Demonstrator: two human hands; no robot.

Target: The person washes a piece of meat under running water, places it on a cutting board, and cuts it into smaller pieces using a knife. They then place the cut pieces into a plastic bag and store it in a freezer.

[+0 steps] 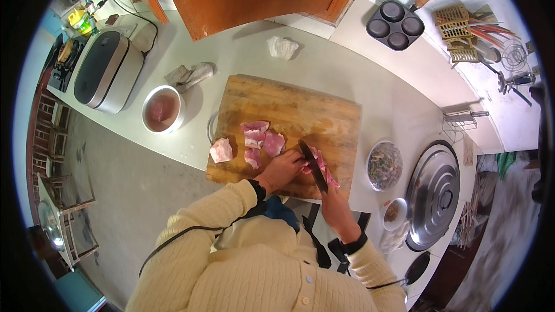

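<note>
A wooden cutting board (290, 104) lies on the counter in front of me. My right hand (339, 210) is closed around the handle of a kitchen knife (313, 167), its dark blade over the meat at the board's right part. My left hand (284, 169) presses a piece of raw meat just left of the blade, fingertips bent. Thin cut strips of meat (331, 178) lie to the right of the blade. Several chunks of raw meat (274, 143) sit left of the hands, and a paler, fatty chunk (221, 150) rests near the board's left edge.
A white bowl (182, 115) with meat in liquid stands left of the board, near a crumpled cloth (190, 76) and a rice cooker (110, 71). To the right are a bowl of chopped food (384, 166), a small white bowl (401, 214) and a large metal lid (433, 195).
</note>
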